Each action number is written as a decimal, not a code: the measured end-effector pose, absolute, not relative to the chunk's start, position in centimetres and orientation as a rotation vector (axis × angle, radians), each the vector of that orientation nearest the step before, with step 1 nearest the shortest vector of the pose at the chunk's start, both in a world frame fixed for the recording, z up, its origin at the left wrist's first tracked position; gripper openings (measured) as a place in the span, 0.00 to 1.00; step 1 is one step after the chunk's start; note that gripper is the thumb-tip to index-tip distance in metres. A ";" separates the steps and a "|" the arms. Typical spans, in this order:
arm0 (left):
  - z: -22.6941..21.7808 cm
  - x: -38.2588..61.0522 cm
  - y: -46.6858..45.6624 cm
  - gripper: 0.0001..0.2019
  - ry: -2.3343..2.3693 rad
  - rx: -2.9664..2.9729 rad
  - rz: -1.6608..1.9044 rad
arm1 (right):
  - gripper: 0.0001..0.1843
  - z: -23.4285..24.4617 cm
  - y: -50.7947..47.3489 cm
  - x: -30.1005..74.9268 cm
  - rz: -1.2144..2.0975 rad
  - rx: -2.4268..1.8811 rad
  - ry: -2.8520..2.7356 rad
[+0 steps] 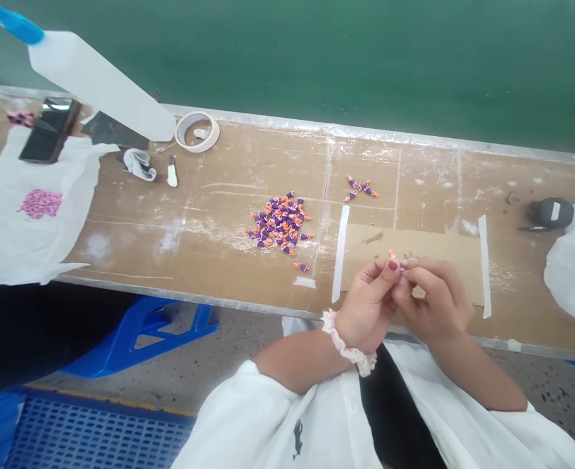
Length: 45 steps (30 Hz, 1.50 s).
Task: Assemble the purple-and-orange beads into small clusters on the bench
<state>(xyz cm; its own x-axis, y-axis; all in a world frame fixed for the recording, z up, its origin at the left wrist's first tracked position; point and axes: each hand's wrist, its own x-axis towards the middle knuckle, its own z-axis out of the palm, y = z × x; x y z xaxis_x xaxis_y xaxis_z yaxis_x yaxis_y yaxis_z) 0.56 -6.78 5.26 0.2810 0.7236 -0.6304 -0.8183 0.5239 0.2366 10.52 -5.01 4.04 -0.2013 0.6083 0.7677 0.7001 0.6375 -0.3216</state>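
Both my hands meet over the near edge of the brown workbench [194, 260]. My left hand [368, 306], a frilly scrunchie on its wrist, pinches a tiny orange and pink piece [394, 256] at the fingertips. My right hand [434, 303] is curled closed against it, its fingertips touching the same piece. A heap of small purple and orange pieces [278, 225] lies to the left of my hands. A few more such pieces [360, 187] lie farther back.
Tape strips [340, 251] [484, 260] hold a cardboard sheet [414, 244] on the bench. A tape roll [197, 130], white glue bottle [96, 81], white bags [28, 208] [574, 267], a dark phone [47, 130] and a dark round object [551, 213] lie around. A blue stool [141, 332] stands below.
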 end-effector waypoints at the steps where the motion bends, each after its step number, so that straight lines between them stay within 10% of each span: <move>1: 5.2 0.6 -6.7 0.18 0.752 -0.155 1.042 | 0.12 4.0 -5.0 10.5 -0.123 -1.038 -1.908; 21: 4.9 0.8 -6.6 0.16 0.693 0.035 1.033 | 0.15 3.0 -5.9 14.9 -0.005 -1.060 -1.924; 24: 4.3 0.8 -6.2 0.18 0.736 0.121 1.023 | 0.12 2.3 -4.4 21.9 -0.431 -1.269 -1.781; 35: 0.7 -5.8 6.3 0.15 1.622 2.155 0.546 | 0.20 3.4 -0.5 42.4 -0.441 -2.227 -1.624; 45: -0.3 -6.8 8.6 0.20 1.883 2.398 0.392 | 0.19 -0.5 -2.7 42.9 -0.219 -2.666 -1.617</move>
